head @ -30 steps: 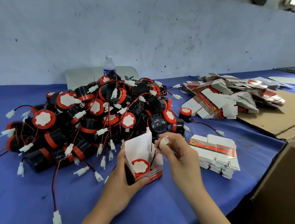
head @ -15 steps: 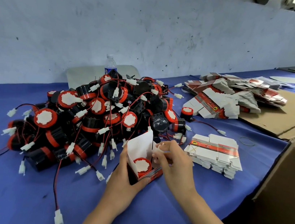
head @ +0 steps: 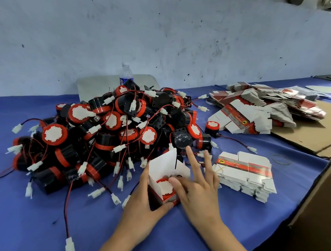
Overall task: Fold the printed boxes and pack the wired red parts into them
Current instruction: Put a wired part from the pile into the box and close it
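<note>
A small printed box point(head: 163, 168) stands open on the blue table, white flaps up, with a red part point(head: 163, 185) inside it. My left hand point(head: 144, 205) grips the box from the left and below, thumb along its left wall. My right hand point(head: 195, 191) lies over the box's right side with straight fingers, its thumb pressing down into the opening beside the red part. Behind the box a big heap of wired red and black parts point(head: 104, 131) covers the table. A stack of flat printed boxes point(head: 245, 172) lies just right of my right hand.
More flat printed boxes point(head: 264, 109) are piled at the back right, partly on brown cardboard sheets point(head: 329, 131). A large cardboard carton point(head: 328, 203) stands at the right edge. A water bottle point(head: 126, 74) stands behind the heap. A rubber band point(head: 281, 159) lies on the cloth.
My right hand has let go of the white connector it pinched above the box, dropped onto the box and spread its fingers. The wire and connector are now down inside the box.
</note>
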`<state>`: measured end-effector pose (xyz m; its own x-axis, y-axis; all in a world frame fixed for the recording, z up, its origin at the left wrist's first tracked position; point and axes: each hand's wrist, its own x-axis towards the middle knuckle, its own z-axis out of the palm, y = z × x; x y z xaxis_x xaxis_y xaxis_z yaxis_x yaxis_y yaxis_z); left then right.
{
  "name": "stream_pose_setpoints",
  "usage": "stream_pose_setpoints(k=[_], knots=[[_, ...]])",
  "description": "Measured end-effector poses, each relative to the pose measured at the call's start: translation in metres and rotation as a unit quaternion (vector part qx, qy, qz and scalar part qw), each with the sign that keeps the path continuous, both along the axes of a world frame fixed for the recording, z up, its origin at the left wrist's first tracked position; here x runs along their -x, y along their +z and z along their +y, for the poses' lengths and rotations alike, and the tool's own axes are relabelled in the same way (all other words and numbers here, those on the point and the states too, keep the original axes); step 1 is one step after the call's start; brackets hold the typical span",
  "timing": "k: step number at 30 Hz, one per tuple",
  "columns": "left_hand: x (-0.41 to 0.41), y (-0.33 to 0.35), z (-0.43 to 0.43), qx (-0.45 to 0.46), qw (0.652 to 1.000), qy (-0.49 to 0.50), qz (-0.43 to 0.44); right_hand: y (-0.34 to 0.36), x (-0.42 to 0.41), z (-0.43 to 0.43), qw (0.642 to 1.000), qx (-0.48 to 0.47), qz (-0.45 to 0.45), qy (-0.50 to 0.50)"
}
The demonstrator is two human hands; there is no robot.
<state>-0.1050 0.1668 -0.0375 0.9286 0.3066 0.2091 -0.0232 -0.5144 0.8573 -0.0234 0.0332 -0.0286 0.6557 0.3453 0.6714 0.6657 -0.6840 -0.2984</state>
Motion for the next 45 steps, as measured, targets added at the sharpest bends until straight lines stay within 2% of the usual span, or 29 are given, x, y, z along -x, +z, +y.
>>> stream_pose_setpoints(k=[3,5,8,11,14,16,19,21,24,26,27,28,31,33,35,37,39,42,45], knots=[[0.001,0.001,0.0,-0.009,1.0,0.0,-0.005,-0.001,0.002,0.002,0.998,0.038,0.049,-0.01],[0.002,0.002,-0.001,-0.012,1.0,0.001,-0.012,0.001,0.002,0.003,0.991,0.055,0.123,-0.005],[0.002,0.003,-0.003,-0.024,0.999,0.007,-0.02,0.007,0.001,0.001,0.965,0.017,0.26,0.017],[0.003,0.002,-0.005,-0.087,0.995,0.027,-0.036,0.021,-0.003,0.004,0.947,0.027,0.321,0.011],[0.002,0.001,-0.009,-0.165,0.984,0.058,-0.046,0.025,-0.006,0.005,0.954,0.077,0.291,0.005],[0.001,0.002,-0.012,-0.181,0.98,0.066,-0.055,0.02,-0.003,0.006,0.966,0.098,0.239,0.009],[0.001,0.001,-0.013,-0.179,0.976,0.073,-0.097,0.007,0.002,0.009,0.984,0.056,0.167,0.037],[0.002,0.0,-0.011,-0.182,0.972,0.091,-0.114,0.005,0.003,0.007,0.983,0.01,0.174,0.059],[0.002,0.0,-0.012,-0.236,0.959,0.081,-0.133,0.009,0.005,0.005,0.994,0.066,0.069,0.048],[0.001,0.0,-0.016,-0.296,0.946,0.053,-0.125,0.012,0.009,0.003,0.981,0.129,0.138,0.045],[0.0,0.0,-0.018,-0.317,0.94,0.047,-0.117,0.01,0.01,0.002,0.974,0.168,0.148,0.038],[-0.001,-0.001,-0.019,-0.327,0.937,0.047,-0.112,0.009,0.011,0.002,0.976,0.164,0.136,0.039],[0.0,0.0,-0.019,-0.299,0.944,0.065,-0.125,0.014,0.017,0.004,0.988,0.071,0.132,0.021],[0.0,0.002,-0.018,-0.24,0.96,0.069,-0.126,0.015,0.02,0.002,0.998,0.027,0.062,0.006],[0.001,0.002,-0.016,-0.231,0.964,0.047,-0.121,0.008,0.024,0.002,0.999,-0.027,-0.022,0.017],[0.0,0.001,-0.016,-0.235,0.965,0.03,-0.112,0.002,0.019,0.001,0.997,-0.044,0.019,0.052],[-0.001,0.001,-0.015,-0.228,0.968,0.027,-0.1,-0.003,0.014,0.0,0.985,-0.085,0.12,0.092],[-0.002,0.001,-0.015,-0.21,0.972,0.006,-0.103,0.003,0.01,-0.003,0.943,-0.214,0.209,0.146],[-0.002,0.003,-0.015,-0.183,0.974,-0.059,-0.123,0.016,0.008,-0.008,0.904,-0.37,0.171,0.13]])
